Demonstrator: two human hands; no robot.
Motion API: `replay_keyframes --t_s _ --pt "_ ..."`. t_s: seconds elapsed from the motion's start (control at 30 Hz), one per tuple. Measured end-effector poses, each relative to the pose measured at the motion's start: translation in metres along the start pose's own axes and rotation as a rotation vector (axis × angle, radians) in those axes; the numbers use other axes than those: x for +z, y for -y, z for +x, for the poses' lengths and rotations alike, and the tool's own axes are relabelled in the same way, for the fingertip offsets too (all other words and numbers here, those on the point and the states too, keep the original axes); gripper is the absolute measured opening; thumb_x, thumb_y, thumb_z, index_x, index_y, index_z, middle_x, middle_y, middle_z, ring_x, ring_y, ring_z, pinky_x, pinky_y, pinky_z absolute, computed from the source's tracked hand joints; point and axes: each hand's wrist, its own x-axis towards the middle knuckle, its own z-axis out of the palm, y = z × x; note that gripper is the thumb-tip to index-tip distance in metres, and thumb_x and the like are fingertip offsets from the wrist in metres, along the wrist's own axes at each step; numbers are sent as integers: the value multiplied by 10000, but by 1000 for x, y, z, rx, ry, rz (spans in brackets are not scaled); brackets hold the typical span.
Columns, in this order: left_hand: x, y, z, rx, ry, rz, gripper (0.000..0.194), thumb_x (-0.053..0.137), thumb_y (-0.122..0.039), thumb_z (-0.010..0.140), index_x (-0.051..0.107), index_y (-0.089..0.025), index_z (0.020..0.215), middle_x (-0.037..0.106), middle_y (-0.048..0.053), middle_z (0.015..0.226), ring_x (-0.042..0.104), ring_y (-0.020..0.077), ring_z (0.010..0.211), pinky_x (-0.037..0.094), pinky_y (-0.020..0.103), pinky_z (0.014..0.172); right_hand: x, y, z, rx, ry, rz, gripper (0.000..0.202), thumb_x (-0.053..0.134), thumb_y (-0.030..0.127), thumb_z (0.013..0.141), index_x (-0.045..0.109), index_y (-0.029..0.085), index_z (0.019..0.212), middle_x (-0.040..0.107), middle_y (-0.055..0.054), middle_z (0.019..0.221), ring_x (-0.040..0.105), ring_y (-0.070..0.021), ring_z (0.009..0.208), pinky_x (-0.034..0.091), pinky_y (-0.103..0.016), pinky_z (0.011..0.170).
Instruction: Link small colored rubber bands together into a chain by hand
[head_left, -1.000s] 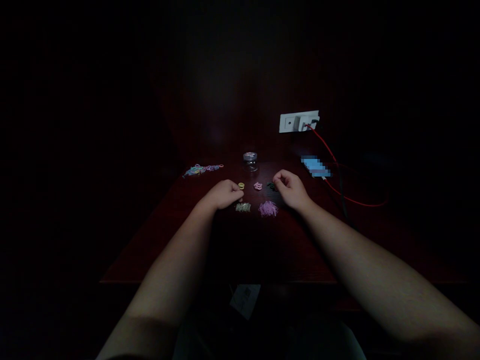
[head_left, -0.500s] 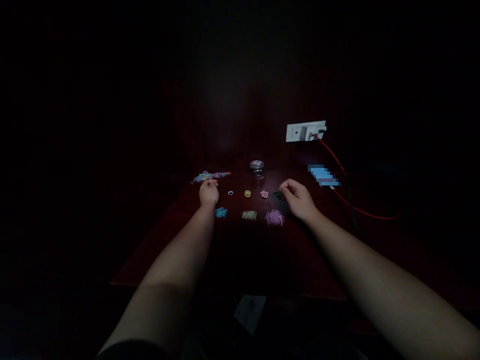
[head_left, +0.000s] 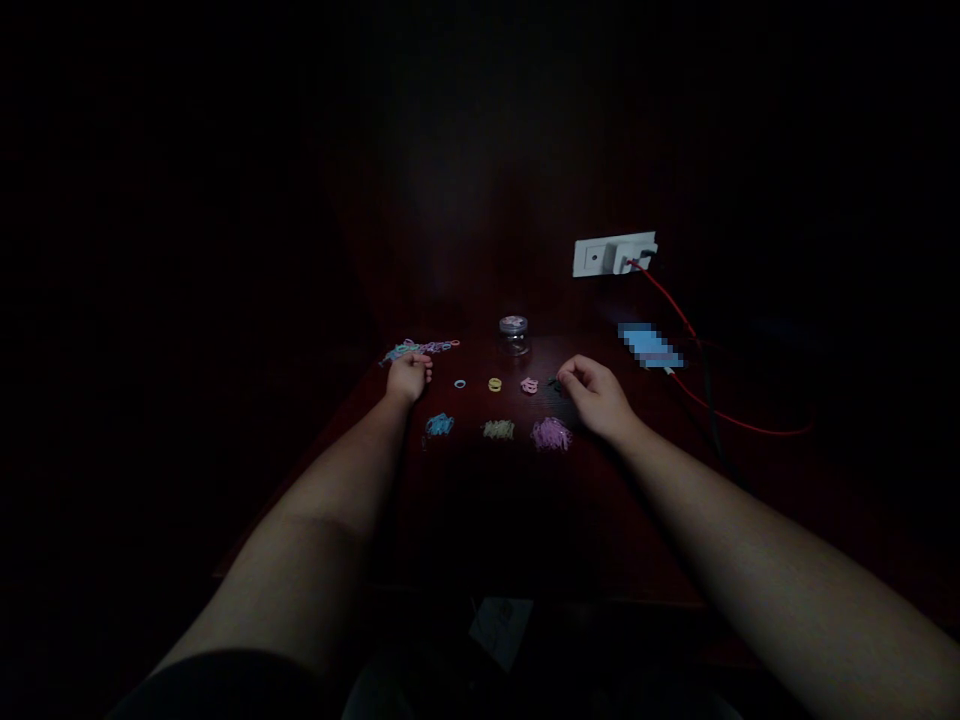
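Observation:
My left hand rests beside a mixed-colour pile of small rubber bands, fingers curled inward; whatever is in them is hidden. My right hand is closed in a pinch at a few dark green bands; I cannot make out what lies between its fingertips. Between the hands lie a light blue band, yellow bands and pink bands. Nearer me are heaps of blue bands, pale yellow-green bands and purple bands.
A clear lidded jar stands at the back of the dark red table. To the right lies a blurred-out phone on a red cable, which runs up to a wall socket. Surroundings are very dark.
My left hand has shifted a little to the left, uncovering more of the blue heap. My right hand stays at the dark green bands. The view has moved slightly.

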Motion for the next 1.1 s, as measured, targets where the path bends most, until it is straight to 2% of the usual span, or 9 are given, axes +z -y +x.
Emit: replay_keyframes --t_s 0.17,0.27,0.37,0.5,0.6,0.7,0.9,1.1 --pt "-1 -5 -3 150 137 314 229 513 -124 767 679 -159 921 682 71 980 621 193 915 451 368 953 1 3 -2 12 29 19 169 488 303 838 517 177 729 494 5 650 451 -131 602 348 -254 556" --pt "2 -7 -2 234 212 450 287 501 -140 779 674 -168 1006 656 67 1127 579 211 1074 389 345 1035 1 6 -3 12 27 22 170 491 305 835 517 177 727 498 2 657 452 -133 606 351 -257 562" --pt "7 -7 4 297 240 548 334 528 -204 783 649 -180 1093 589 78 1263 484 259 1218 310 392 1098 0 6 -4 14 19 22 166 493 308 838 517 178 739 493 6 656 448 -131 606 350 -257 566" --pt "16 -6 18 429 306 828 427 531 -352 804 603 -203 1197 469 79 1405 308 313 1350 200 469 1137 0 4 -4 22 34 28 174 487 313 849 519 176 747 492 7 660 447 -129 607 349 -255 567" --pt "23 -2 32 480 379 940 488 502 -403 817 560 -214 1264 443 74 1430 277 311 1369 204 471 1131 0 3 -3 17 43 14 173 484 308 855 515 176 747 499 4 673 455 -130 620 354 -255 577" --pt "28 1 45 461 390 967 532 489 -442 825 516 -230 1312 434 81 1438 274 325 1369 211 488 1116 -1 3 -2 22 42 -27 177 479 308 861 520 178 748 510 1 677 462 -134 627 360 -259 591" --pt "27 -2 48 481 300 967 500 515 -420 811 571 -171 1241 544 151 1302 411 327 1259 300 433 1058 -3 4 -2 22 25 -82 184 478 306 863 521 181 736 524 -3 684 475 -137 633 361 -260 600" --pt "20 -7 37 551 146 877 281 497 -321 832 621 -198 1053 639 105 1107 520 268 1094 353 383 988 -5 2 -2 39 15 -137 162 492 293 852 549 179 751 546 0 681 479 -134 621 361 -262 622"
